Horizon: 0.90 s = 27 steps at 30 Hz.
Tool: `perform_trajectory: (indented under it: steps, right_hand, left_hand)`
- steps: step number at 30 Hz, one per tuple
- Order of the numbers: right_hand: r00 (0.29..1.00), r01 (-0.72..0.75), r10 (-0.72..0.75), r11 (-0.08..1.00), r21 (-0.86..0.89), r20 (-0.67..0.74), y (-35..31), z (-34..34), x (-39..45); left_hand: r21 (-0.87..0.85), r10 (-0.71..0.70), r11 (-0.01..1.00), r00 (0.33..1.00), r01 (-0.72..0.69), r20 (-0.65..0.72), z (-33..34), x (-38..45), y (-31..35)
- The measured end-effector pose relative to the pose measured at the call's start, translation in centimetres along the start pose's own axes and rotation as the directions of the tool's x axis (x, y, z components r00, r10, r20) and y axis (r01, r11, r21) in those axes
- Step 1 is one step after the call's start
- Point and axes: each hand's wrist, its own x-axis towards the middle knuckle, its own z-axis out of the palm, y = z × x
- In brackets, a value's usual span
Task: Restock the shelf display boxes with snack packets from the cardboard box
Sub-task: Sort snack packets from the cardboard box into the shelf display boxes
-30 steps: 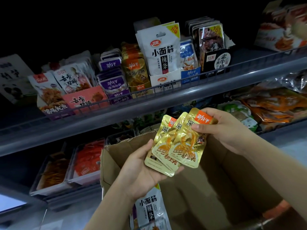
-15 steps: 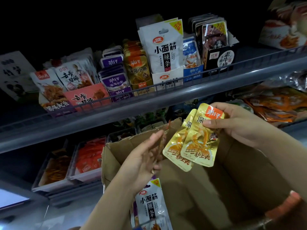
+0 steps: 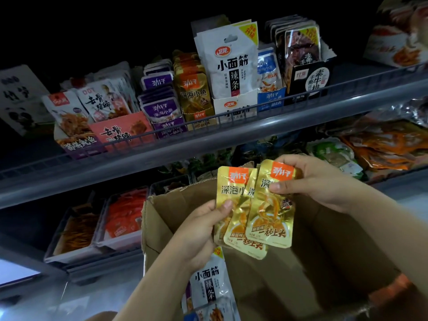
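Above the cardboard box [image 3: 266, 274], your left hand [image 3: 199, 230] and right hand [image 3: 317, 181] each pinched the fanned gold packets [image 3: 254, 212], probably squaring them for the gold display box [image 3: 196, 105] overhead.

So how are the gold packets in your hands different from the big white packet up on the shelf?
The gold packets are small and shiny; the white packet is taller and dull. The gold ones are fanned out, held by the left hand and right hand above the cardboard box; the white one stands upright in its display box. Both have dark printed characters and a red or orange logo.
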Motion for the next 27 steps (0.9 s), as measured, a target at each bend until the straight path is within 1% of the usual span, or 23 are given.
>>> perform_trajectory:
  steps: [3, 7, 9, 12, 17, 21, 24, 27]
  right_hand:
    - [0.999, 0.033, -0.037, 0.994, -0.102, -0.031, 0.2, 0.9, 0.3]
    - [0.99, 0.105, -0.119, 0.98, -0.169, -0.07, 0.2, 1.5, 0.4]
    - [0.985, 0.127, -0.146, 0.972, -0.196, -0.087, 0.3, 1.6, 0.4]
    - [0.978, 0.151, -0.176, 0.967, -0.203, -0.111, 0.4, 2.1, 0.5]
    - [0.978, 0.157, -0.187, 0.951, -0.268, -0.092, 0.9, 2.7, 0.9]
    - [0.976, 0.166, -0.195, 0.953, -0.254, -0.096, 0.6, 2.0, 0.9]
    - [0.977, 0.167, -0.194, 0.952, -0.256, -0.087, 0.7, 2.1, 0.8]
    - [0.98, 0.149, -0.182, 0.941, -0.305, -0.083, 0.8, 2.3, 0.8]
  left_hand:
    - [0.093, 0.004, 0.996, 0.999, -0.008, 0.05, 0.3, -0.2, -0.2]
    - [0.269, 0.076, 0.958, 0.992, -0.101, 0.099, 0.2, -0.3, -0.9]
    - [0.294, 0.086, 0.949, 0.99, -0.115, 0.111, 0.2, -0.2, -1.2]
    - [0.279, 0.084, 0.954, 0.989, -0.114, 0.119, 0.3, -0.2, -1.2]
    - [0.276, 0.095, 0.954, 0.992, -0.116, 0.088, 0.6, -0.2, -1.4]
    - [0.124, 0.056, 0.99, 0.996, -0.064, 0.064, 0.9, -0.3, -1.2]
    - [0.16, 0.081, 0.984, 0.997, -0.08, 0.001, 0.8, 0.0, -1.3]
    - [0.165, 0.089, 0.983, 0.995, -0.08, -0.046, 0.9, 0.0, -1.5]
